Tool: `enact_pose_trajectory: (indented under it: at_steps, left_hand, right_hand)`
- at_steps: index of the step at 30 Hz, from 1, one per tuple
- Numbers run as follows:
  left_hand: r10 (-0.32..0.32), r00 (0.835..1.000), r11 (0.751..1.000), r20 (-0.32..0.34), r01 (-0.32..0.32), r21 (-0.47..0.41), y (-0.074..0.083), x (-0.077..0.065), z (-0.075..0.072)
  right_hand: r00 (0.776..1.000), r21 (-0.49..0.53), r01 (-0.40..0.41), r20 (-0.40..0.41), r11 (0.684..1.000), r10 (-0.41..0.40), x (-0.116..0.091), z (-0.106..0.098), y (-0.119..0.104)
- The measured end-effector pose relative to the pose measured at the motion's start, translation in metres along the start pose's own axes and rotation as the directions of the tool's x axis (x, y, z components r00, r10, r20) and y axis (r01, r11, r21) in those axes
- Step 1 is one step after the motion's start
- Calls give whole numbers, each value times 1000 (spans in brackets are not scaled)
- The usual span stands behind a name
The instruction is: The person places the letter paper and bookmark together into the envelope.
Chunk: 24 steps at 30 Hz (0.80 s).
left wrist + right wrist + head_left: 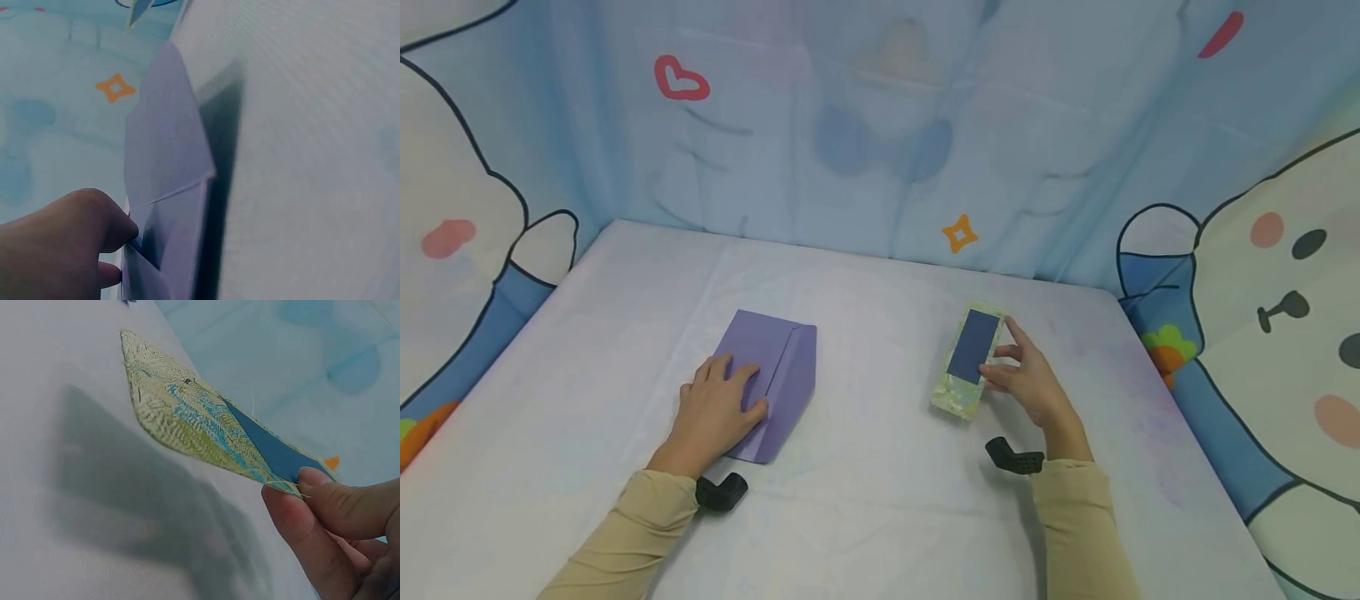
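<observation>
A purple envelope (795, 371) lies on the table at left, its flap side up. My left hand (711, 408) rests over its left part. In the left wrist view the thumb (119, 228) sits at the envelope's slit and another fingertip shows just below the slit's edge, gripping it there. My right hand (1030, 379) holds a thin yellow-green patterned card (957, 396) with a dark blue rectangle (974, 346) on its face. Thumb and fingers pinch the card's edge; it is raised and tilted, casting a shadow on the table in the right wrist view.
A white cloth covers the table (865, 517). Behind it hangs a light blue cartoon curtain (760, 167), with printed figures on both sides. Black wrist cameras (722, 492) are strapped at both sleeves.
</observation>
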<state>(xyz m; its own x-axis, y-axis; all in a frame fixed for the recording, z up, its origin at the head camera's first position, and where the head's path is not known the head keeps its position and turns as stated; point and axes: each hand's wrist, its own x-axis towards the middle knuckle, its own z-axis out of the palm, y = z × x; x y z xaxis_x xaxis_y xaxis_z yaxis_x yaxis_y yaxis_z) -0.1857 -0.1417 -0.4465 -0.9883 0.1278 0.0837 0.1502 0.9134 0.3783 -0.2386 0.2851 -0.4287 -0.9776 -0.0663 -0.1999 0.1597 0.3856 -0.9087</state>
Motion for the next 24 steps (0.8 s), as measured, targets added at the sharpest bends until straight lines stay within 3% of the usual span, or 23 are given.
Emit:
enact_pose_trajectory:
  at_steps: [24]
  left_hand:
    - [-10,1000,1000,-11,10,-6,0,0,3]
  right_hand:
    - [995,-58,97,42,994,-94,-2,35,-28]
